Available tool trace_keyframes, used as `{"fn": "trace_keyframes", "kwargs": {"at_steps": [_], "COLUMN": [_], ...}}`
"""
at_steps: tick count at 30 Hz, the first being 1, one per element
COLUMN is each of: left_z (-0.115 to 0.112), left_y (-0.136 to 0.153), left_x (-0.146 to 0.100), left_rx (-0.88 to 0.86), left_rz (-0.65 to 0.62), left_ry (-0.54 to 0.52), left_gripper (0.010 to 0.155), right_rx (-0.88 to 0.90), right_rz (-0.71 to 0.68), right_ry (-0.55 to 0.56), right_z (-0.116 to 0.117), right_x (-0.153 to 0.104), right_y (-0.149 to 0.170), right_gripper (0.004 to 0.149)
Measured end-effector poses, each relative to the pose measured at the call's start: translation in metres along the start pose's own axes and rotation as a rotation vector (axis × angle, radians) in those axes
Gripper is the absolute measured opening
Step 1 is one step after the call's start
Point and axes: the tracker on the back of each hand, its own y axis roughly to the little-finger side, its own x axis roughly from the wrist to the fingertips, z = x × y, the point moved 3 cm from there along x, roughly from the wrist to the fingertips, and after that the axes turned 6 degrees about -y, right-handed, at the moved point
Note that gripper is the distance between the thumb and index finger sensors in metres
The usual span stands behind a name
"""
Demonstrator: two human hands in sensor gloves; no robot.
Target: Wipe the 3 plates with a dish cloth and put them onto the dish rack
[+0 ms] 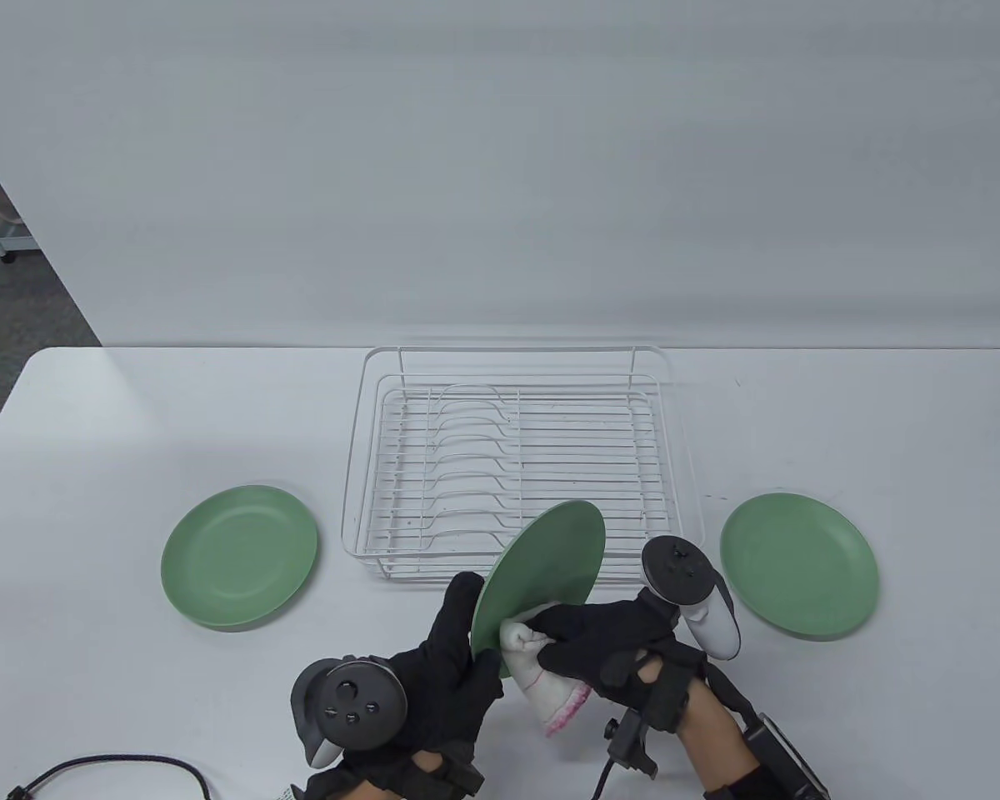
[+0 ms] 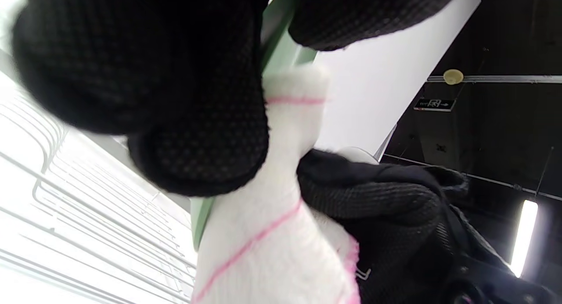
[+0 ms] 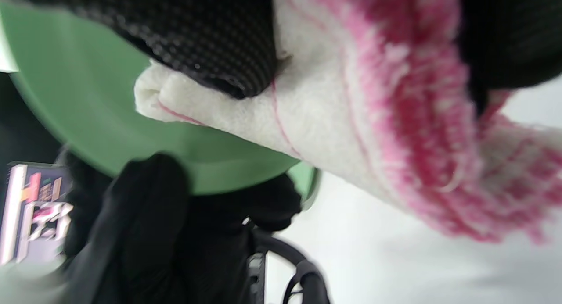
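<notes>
The left hand (image 1: 446, 667) grips a round green plastic plate (image 1: 542, 575) by its lower rim, fingers (image 1: 460, 593) curled behind it and the thumb in front, holding it tilted on edge above the white tabletop (image 1: 133, 417) at about 6 o'clock from the white wire dish rack (image 1: 517, 467). The plate's upper edge overlaps the rack's near rail in the table view. The right hand (image 1: 625, 646) pinches a bunched white dish cloth with pink stripes and a pink fringe (image 1: 542, 675), its fingers curled round the cloth and pressing the cloth's folded end against the plate's face near the lower rim. In the right wrist view the cloth (image 3: 333, 119) lies across the green plate (image 3: 88, 98), with the left hand's fingers (image 3: 145, 198) below the rim.

A second green plate (image 1: 239, 556) lies flat on the tabletop at 9 o'clock from the held plate, and a third green plate (image 1: 798, 564) lies flat at 3 o'clock, both beside the rack and apart from it. A black cable (image 1: 108, 771) curls at 7 o'clock.
</notes>
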Motion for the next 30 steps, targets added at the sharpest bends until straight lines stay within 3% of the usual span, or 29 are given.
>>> {"fn": "trace_keyframes", "kwargs": {"at_steps": [6,12,15,23,30], "left_z": [-0.002,-0.008,-0.013,-0.027,-0.031], "left_y": [-0.002,-0.002,-0.001,0.004,0.003], "left_x": [-0.001,-0.001,-0.001,-0.001,-0.002], "left_rx": [0.042,0.034,0.011,-0.049,-0.06], "left_rz": [-0.018,-0.016,-0.002,0.01,0.015], "left_ry": [0.014,0.071,0.114,0.232,0.237], "left_gripper": [0.078,0.079,0.079,0.08,0.083], "right_rx": [0.008,0.119,0.19,0.291,0.29], "right_rz": [0.068,-0.068,-0.193,-0.447,-0.497], "right_ry": [0.222,0.433,0.475,0.343,0.121], "right_z": [-0.03,-0.052,-0.057,-0.044,-0.013], "right_x": [-0.01,-0.026,-0.032,-0.031,-0.021], "right_y": [0.016,0.015,0.011,-0.013,-0.029], "right_gripper": [0.045,0.046,0.046,0.049,0.049]}}
